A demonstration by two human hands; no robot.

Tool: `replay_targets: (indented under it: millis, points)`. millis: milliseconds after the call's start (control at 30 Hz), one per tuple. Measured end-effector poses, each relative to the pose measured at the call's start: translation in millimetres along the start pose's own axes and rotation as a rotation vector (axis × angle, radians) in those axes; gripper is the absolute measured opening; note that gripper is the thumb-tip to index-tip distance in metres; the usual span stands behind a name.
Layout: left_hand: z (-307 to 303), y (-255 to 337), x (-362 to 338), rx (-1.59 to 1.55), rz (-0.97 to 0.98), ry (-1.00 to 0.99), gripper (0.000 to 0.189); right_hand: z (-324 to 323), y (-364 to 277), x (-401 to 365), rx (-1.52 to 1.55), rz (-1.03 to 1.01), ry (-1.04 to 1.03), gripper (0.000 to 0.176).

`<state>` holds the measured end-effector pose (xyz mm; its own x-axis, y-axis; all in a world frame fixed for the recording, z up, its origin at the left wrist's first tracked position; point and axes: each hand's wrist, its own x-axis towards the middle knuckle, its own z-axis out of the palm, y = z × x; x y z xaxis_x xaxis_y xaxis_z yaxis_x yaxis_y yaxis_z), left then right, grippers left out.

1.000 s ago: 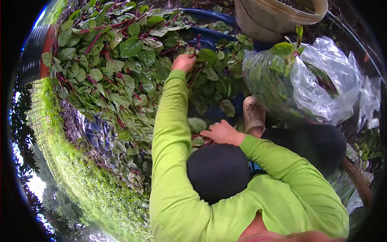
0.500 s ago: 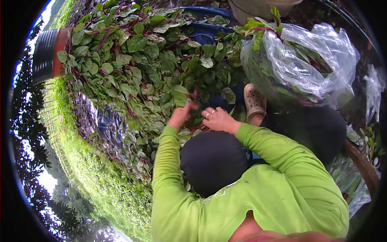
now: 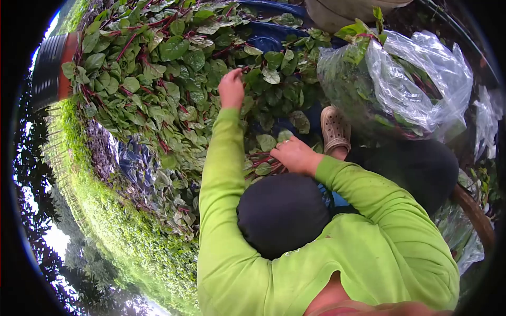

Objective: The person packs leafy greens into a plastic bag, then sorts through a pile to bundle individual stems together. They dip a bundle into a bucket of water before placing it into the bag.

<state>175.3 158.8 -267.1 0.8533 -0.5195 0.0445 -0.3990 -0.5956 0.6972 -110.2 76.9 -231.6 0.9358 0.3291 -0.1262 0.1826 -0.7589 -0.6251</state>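
Note:
My left hand (image 3: 232, 89) reaches over the pile of green leaves with red stems (image 3: 158, 79). Its fingers are pinched together beside a red stem, and what lies between them is too small to tell. Nearer my body, my right hand (image 3: 297, 154), with a ring on one finger, closes around a bunch of red-stemmed greens (image 3: 265, 160). The stems and a few leaves stick out to the left of that hand, just above my dark knee (image 3: 282, 216).
A clear plastic bag of greens (image 3: 395, 84) stands at the upper right, below a pale bucket (image 3: 353, 11). My foot in a tan clog (image 3: 334, 129) is right of the pile. A black and orange container (image 3: 55, 67) lies at the far left, and blue sheeting (image 3: 274, 37) shows under the leaves.
My left hand has moved up and away from my right hand, and the leaf it held is no longer in it. My right hand has shifted slightly right and down, over the bunch.

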Motion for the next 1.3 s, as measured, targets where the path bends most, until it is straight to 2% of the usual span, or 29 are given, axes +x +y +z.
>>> replay_targets:
  millis: [67, 133, 167, 267, 300, 400, 433, 533, 567, 667, 733, 867, 1000, 1033, 1133, 1167, 1267, 1300]
  points:
    - [26, -11, 20, 0.234, 0.0, -0.04, 0.031, -2, 0, 1, 0.021, 0.04, -0.008, 0.038]
    - [33, 9, 6, 0.429, -0.058, -0.288, 0.032, 2, 1, 0, 0.062, 0.101, -0.025, 0.037]
    - [31, 7, -1, 0.434, 0.015, -0.322, 0.035, 4, 3, -1, 0.062, 0.114, -0.045, 0.037]
    - [7, 5, -31, -0.163, -0.142, -0.32, 0.038, 9, 5, -2, 0.051, 0.149, -0.092, 0.037]
    - [-16, 14, -39, -0.167, -0.209, -0.36, 0.038, 11, 3, -3, 0.039, 0.161, -0.101, 0.037]
    - [-70, 37, -72, -0.439, -0.447, -0.294, 0.035, 7, -4, -4, 0.018, 0.149, -0.119, 0.035]
    - [-86, 41, -82, -0.476, -0.45, -0.278, 0.033, 6, -5, -3, 0.012, 0.135, -0.122, 0.034]
    - [-115, 40, -107, -0.55, -0.484, -0.244, 0.03, 14, -7, -2, -0.111, 0.061, 0.05, 0.033]
    - [-120, 36, -113, -0.552, -0.507, -0.243, 0.028, 17, -8, -4, -0.124, 0.057, 0.027, 0.03]
    - [-119, 15, -128, -0.514, -0.558, -0.247, 0.025, 12, -16, -6, -0.278, -0.05, 0.086, 0.027]
    - [-108, -6, -137, -0.459, -0.6, -0.26, 0.025, 17, -18, -3, -0.234, -0.088, 0.131, 0.026]
    - [-79, -32, -156, -0.413, -0.563, -0.361, 0.023, -3, -31, 0, -0.242, -0.112, 0.213, 0.025]
    - [-75, -15, -176, -0.411, -0.408, -0.562, 0.021, -7, -27, 2, -0.22, -0.065, 0.187, 0.027]
    - [-77, -6, -181, -0.451, -0.401, -0.574, 0.021, -7, -26, 4, -0.201, -0.049, 0.124, 0.028]
    - [-62, -21, -191, -0.464, -0.442, -0.432, 0.023, -8, -26, 8, -0.15, -0.014, -0.065, 0.033]
    - [-56, -29, -193, -0.319, -0.334, -0.397, 0.025, -5, -27, 7, -0.163, -0.069, 0.013, 0.031]
    - [-24, -48, -203, -0.218, -0.332, 0.249, 0.024, 9, -30, 8, -0.155, -0.081, -0.004, 0.028]
    - [-29, -53, -205, -0.185, -0.349, 0.387, 0.025, 16, -29, 7, -0.153, -0.074, 0.001, 0.027]
